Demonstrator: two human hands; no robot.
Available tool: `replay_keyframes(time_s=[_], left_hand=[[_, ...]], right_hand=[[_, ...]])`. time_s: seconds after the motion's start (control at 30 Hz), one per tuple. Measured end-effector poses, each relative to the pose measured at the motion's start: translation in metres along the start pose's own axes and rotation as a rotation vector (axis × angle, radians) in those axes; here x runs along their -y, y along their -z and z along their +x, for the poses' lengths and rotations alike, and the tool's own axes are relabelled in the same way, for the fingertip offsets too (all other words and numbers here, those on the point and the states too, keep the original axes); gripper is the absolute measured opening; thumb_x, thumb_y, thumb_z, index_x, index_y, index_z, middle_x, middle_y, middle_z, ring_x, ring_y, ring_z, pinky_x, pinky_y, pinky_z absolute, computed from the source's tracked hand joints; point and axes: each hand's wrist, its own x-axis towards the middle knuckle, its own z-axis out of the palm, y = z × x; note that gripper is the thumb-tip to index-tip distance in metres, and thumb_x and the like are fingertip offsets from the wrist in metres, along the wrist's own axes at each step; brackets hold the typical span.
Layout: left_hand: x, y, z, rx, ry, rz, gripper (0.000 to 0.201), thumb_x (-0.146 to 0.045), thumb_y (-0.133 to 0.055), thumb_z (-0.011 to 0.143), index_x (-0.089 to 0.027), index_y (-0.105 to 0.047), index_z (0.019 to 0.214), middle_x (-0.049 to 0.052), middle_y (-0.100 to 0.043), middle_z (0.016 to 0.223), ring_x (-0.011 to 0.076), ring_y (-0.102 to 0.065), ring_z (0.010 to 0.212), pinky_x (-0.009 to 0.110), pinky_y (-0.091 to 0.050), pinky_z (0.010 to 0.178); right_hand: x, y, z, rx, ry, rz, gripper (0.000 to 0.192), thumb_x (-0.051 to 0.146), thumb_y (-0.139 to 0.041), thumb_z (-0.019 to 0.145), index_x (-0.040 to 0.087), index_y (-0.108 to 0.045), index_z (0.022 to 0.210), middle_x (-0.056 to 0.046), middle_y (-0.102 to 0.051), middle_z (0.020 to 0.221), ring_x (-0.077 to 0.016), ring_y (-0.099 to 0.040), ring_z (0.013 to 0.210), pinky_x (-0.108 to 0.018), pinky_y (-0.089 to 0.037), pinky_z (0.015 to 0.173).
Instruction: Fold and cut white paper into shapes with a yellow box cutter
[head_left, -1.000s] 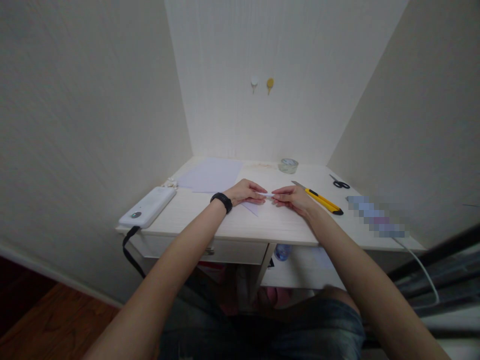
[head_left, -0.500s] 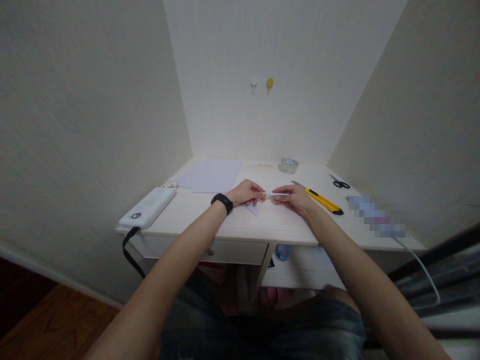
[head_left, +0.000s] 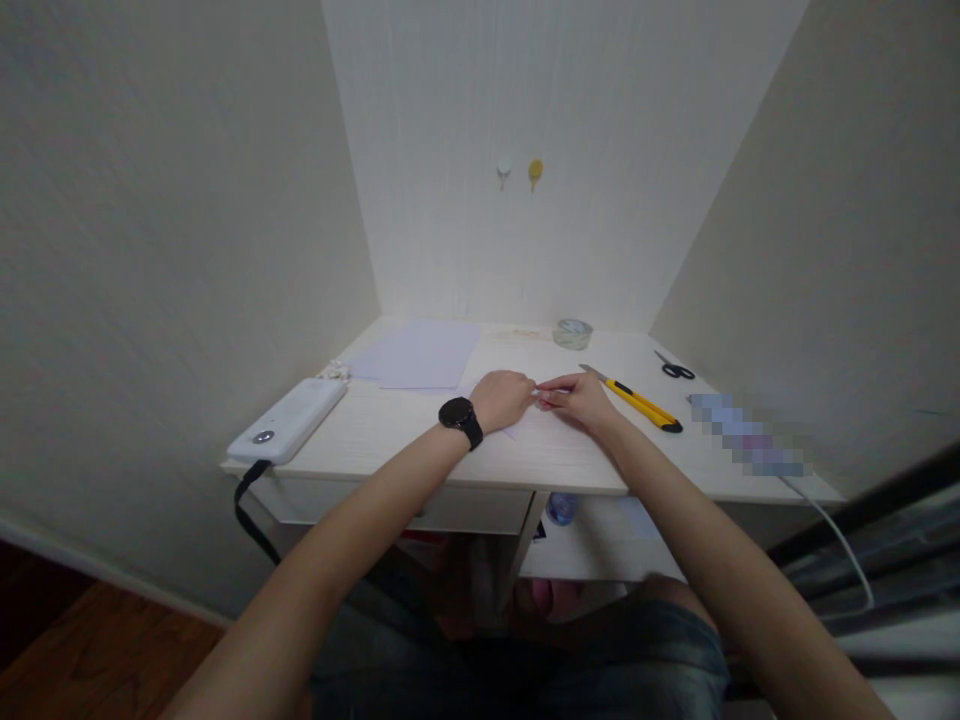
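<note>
Both hands, left hand and right hand, pinch a small white folded paper piece in narrow grips over the pale wooden worktop; no writing readable.

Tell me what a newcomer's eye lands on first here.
First, the two hands meeting at the desk's middle: the left hand and right hand pinch a small folded paper piece between their fingertips. Next, the yellow utility knife just right of them, and the white power bank at the desk's left edge.
</note>
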Motion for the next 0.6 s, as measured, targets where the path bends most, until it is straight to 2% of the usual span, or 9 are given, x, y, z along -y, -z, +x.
replay_keyframes(time_s=[0.13,0.27,0.37,0.47,0.53,0.6], left_hand=[[-0.011,0.005,0.003,0.066,0.037,0.044,0.030,-0.018,-0.035,0.099,-0.008,-0.060,0.111,0.014,-0.071,0.095,0.0261,-0.069,0.088,0.033,-0.049,0.071],[-0.006,0.010,0.008,0.112,-0.004,0.074,0.029,-0.019,-0.032,0.101,-0.010,-0.059,0.107,0.013,-0.070,0.093,0.0264,-0.069,0.089,0.034,-0.049,0.071],[0.006,0.011,0.010,0.081,0.006,0.107,0.030,-0.024,-0.032,0.102,-0.012,-0.059,0.103,0.013,-0.070,0.094,0.0266,-0.068,0.089,0.034,-0.048,0.072],[0.020,0.009,0.007,0.046,0.113,0.128,0.030,-0.027,-0.030,0.103,-0.012,-0.056,0.105,0.012,-0.068,0.093,0.0255,-0.067,0.087,0.034,-0.047,0.072],[0.029,0.008,0.005,0.033,0.193,0.123,0.031,-0.030,-0.030,0.104,-0.012,-0.055,0.105,0.012,-0.068,0.092,0.0255,-0.067,0.087,0.033,-0.047,0.071],[0.036,0.007,0.003,0.016,0.261,0.104,0.032,-0.034,-0.031,0.104,-0.013,-0.055,0.104,0.012,-0.068,0.092,0.0256,-0.067,0.087,0.032,-0.046,0.070]], right_hand=[[0.006,-0.002,0.002,-0.034,0.087,-0.111,0.027,0.033,-0.077,0.064,0.012,-0.077,0.081,-0.009,-0.074,0.068,-0.0188,-0.066,0.060,-0.032,-0.053,0.064],[0.011,0.002,0.005,-0.023,0.148,-0.196,0.024,0.034,-0.075,0.068,0.014,-0.077,0.082,-0.007,-0.074,0.068,-0.0195,-0.067,0.061,-0.031,-0.054,0.063],[0.008,0.010,0.013,0.006,0.089,-0.083,0.035,0.038,-0.079,0.067,0.013,-0.076,0.093,-0.008,-0.075,0.072,-0.0196,-0.070,0.064,-0.032,-0.057,0.065],[0.000,0.024,0.033,0.022,0.018,0.005,0.043,0.036,-0.081,0.068,0.012,-0.073,0.103,-0.010,-0.076,0.082,-0.0198,-0.071,0.069,-0.034,-0.059,0.070],[-0.006,0.037,0.053,-0.034,-0.012,-0.133,0.037,0.028,-0.076,0.074,0.011,-0.072,0.107,-0.012,-0.076,0.090,-0.0204,-0.072,0.074,-0.035,-0.059,0.073],[-0.009,0.051,0.077,-0.146,-0.043,-0.455,0.033,0.018,-0.068,0.078,0.011,-0.072,0.110,-0.014,-0.075,0.097,-0.0223,-0.072,0.079,-0.035,-0.058,0.076]])
